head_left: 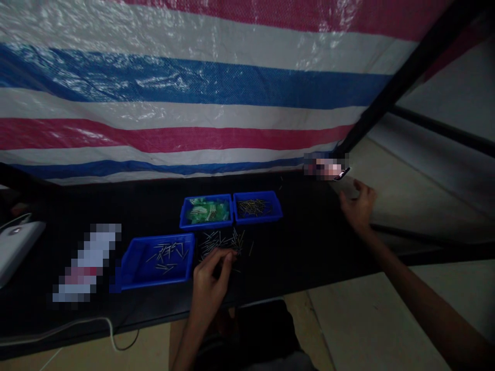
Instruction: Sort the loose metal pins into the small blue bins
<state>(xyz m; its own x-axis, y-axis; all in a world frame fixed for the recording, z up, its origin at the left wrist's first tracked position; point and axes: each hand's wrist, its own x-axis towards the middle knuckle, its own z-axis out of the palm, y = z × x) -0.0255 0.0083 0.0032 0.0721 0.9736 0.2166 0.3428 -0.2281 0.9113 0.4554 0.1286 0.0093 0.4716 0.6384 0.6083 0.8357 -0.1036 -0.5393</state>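
Note:
My left hand point(211, 278) is low over the black table, thumb and forefinger pinched together at the near edge of a loose pile of thin metal pins point(216, 242). Whatever is between those fingertips is too small to make out. To its left lies a blue bin point(133, 265) with several thin pins scattered inside. Behind the pile stand two more blue bins: one point(181, 220) holds green plastic packets point(211, 211), the other point(276, 203) holds darker, brassy pins point(253, 207). My right hand point(359, 206) is raised at the table's right end, fingers apart, near a phone-like device point(342, 174).
A striped plastic sheet point(193, 118) hangs behind the table point(301, 247). On the left are a white device point(19, 247), a blurred-out flat object point(91, 263) and a white cable point(77, 322). A dark frame bar point(386, 87) slants down at the right.

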